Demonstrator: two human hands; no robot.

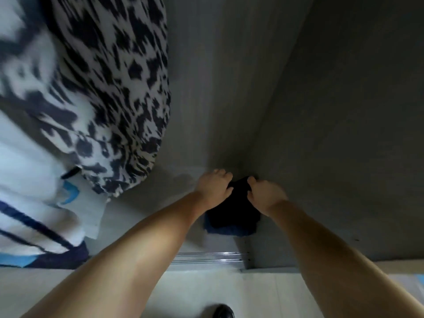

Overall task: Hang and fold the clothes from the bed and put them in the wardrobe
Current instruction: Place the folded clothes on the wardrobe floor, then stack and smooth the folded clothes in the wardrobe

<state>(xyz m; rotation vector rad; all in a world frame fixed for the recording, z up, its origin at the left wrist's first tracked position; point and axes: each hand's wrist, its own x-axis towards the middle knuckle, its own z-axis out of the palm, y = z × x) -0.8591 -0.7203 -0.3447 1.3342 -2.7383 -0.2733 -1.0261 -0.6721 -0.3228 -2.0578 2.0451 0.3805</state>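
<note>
A folded dark garment lies on the wardrobe floor in the right back corner, on top of a blue folded piece that shows at its near edge. My left hand grips the dark garment's left far side, fingers curled into the cloth. At its right far side my right hand holds it the same way. Both bare arms reach down and forward into the wardrobe.
A black-and-white patterned garment hangs at the left, with a white garment with blue stripes in front of it. The wardrobe's right wall stands close to my right hand. A metal sliding-door rail runs along the threshold. A dark shoe shows on the pale floor.
</note>
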